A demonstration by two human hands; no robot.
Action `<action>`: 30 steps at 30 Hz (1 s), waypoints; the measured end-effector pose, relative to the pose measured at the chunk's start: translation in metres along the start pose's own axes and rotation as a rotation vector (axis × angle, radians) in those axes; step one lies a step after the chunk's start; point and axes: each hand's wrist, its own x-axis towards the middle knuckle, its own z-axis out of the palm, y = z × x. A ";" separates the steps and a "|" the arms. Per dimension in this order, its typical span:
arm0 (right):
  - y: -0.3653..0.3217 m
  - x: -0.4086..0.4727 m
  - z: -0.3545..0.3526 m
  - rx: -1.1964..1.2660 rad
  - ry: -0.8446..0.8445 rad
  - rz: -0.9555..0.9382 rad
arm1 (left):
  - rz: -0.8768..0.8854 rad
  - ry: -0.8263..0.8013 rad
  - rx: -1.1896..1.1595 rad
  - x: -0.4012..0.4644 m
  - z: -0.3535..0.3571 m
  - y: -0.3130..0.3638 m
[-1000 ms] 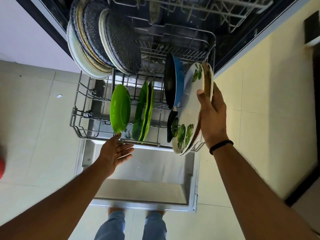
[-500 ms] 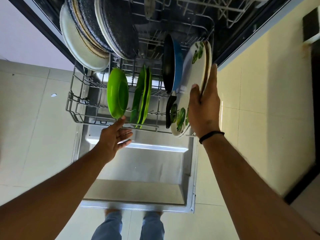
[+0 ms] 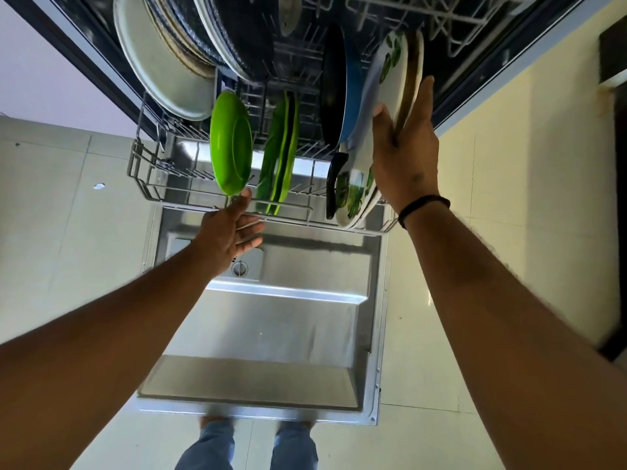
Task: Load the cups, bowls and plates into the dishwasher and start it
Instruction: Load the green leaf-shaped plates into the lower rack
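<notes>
The dishwasher's lower rack (image 3: pixel 159 197) stands partly out over the open door (image 3: pixel 288 330). At the rack's right end my right hand (image 3: pixel 403 154) grips two upright white plates with green leaf prints (image 3: pixel 388 69), thumb on the front face and fingers behind. My left hand (image 3: pixel 230 228) is open, fingers straight, at the rack's front rail just below a bright green plate (image 3: pixel 230 144). Two more green plates (image 3: pixel 281 154) stand on edge beside it. A black pan with a blue outside (image 3: pixel 336 86) stands between them and the leaf plates.
Large pale and dark speckled plates (image 3: pixel 169 62) fill the rack's back left. The upper wire rack (image 3: pixel 441 15) hangs above the opening. My legs and feet (image 3: pixel 247 442) stand at the door's near edge. Pale floor tiles lie on both sides, with a dark doorway (image 3: pixel 614 45) at the right.
The lower rack has slid further into the dishwasher with both hands moving along. My right hand still grips the leaf plates, and my left stays open at the front rail.
</notes>
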 end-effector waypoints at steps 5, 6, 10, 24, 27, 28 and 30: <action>-0.001 -0.008 -0.001 0.237 0.066 0.126 | 0.014 0.026 -0.015 0.010 0.009 0.010; 0.004 -0.014 0.001 0.339 0.122 0.182 | 0.014 0.029 -0.016 0.012 0.010 0.011; 0.056 -0.040 0.019 0.268 0.277 0.425 | -0.002 0.042 -0.001 0.016 0.014 0.017; 0.105 -0.036 0.071 0.301 0.115 0.713 | 0.063 0.028 -0.073 0.040 0.030 0.031; 0.117 -0.023 0.078 0.292 0.121 0.690 | 0.068 0.028 -0.040 0.050 0.033 0.040; 0.117 -0.020 0.077 0.273 0.131 0.669 | 0.070 0.029 -0.034 0.054 0.035 0.043; 0.118 -0.010 0.075 0.273 0.120 0.634 | 0.081 0.030 -0.031 0.062 0.040 0.053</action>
